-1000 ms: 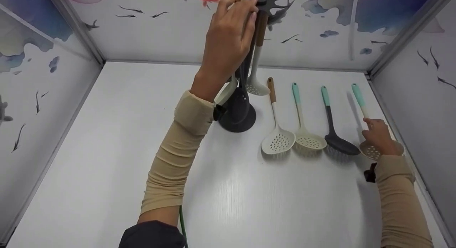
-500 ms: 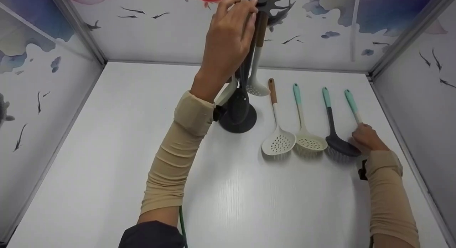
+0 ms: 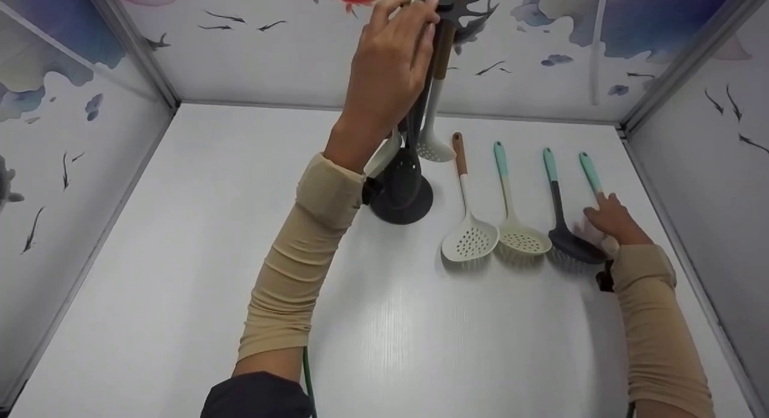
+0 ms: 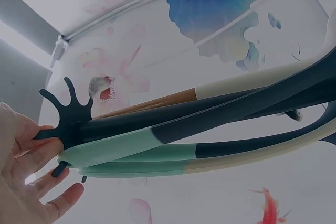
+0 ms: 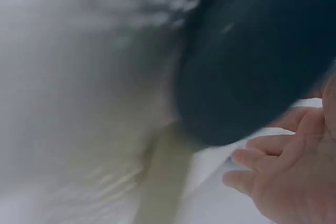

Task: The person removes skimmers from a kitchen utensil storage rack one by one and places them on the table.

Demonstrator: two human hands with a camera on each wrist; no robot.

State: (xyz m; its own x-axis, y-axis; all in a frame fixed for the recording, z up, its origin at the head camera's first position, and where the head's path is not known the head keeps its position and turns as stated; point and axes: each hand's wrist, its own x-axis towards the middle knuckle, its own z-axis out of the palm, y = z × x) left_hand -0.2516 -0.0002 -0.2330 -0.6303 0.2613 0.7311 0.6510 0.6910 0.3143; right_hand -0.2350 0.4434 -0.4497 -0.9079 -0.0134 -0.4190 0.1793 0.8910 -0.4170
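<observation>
My left hand [image 3: 387, 63] holds the top of a dark utensil stand [image 3: 461, 9] at the back. In the left wrist view its fingers pinch one of the clawed hooks [image 4: 68, 108], where mint-handled utensils [image 4: 110, 148] hang. On the right of the table my right hand [image 3: 616, 220], fingers extended, lies over the rightmost utensil, whose mint handle [image 3: 590, 170] shows; most of its head is hidden. Beside it lies a dark spoon [image 3: 577, 247] with a mint handle. The right wrist view shows a blurred dark spoon head [image 5: 252, 61] in front of relaxed fingers.
Left of the dark spoon lie a cream skimmer [image 3: 524, 241] with a mint handle and a white skimmer [image 3: 471, 241] with a brown handle. The stand's round base [image 3: 414, 211] is on the white table [image 3: 390, 334]. Printed panels enclose the table.
The right hand shifted the rightmost utensil leftward, nearer the dark spoon, and its fingers have since straightened. My left hand has stayed at the stand's top.
</observation>
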